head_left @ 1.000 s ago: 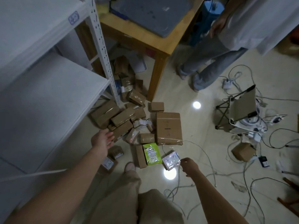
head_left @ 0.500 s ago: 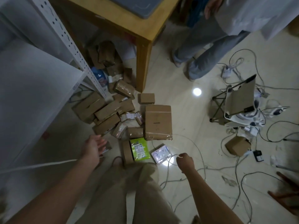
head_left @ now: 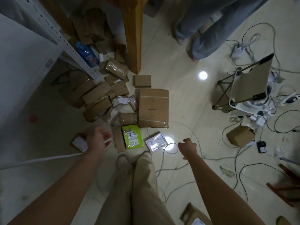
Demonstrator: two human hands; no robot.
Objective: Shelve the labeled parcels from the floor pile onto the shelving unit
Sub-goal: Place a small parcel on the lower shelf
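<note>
Down by our feet, beside the shelving unit (head_left: 24, 65), the parcels are lying in a loose heap on the floor (head_left: 186, 98), and we are holding both hands out above them. Our left hand (head_left: 97, 140) is hovering with fingers spread and relaxed, gripping nothing. A small labelled box (head_left: 79, 142) is lying just beside it on the shelf side, with a narrow brown box (head_left: 119, 140) and a green packet (head_left: 132, 137) just on the other side. Our right hand (head_left: 188, 147) is showing only its back, fingers tucked under — we cannot tell how tightly, though nothing is showing in it — near a white pouch (head_left: 155, 142). We are judging the small boxes light and stiff, best pinched across their short sides. The packet and pouch are looking soft and slick, wanting a grip by an edge. The large taped carton (head_left: 153, 108) beyond is probably calling for both hands.
</note>
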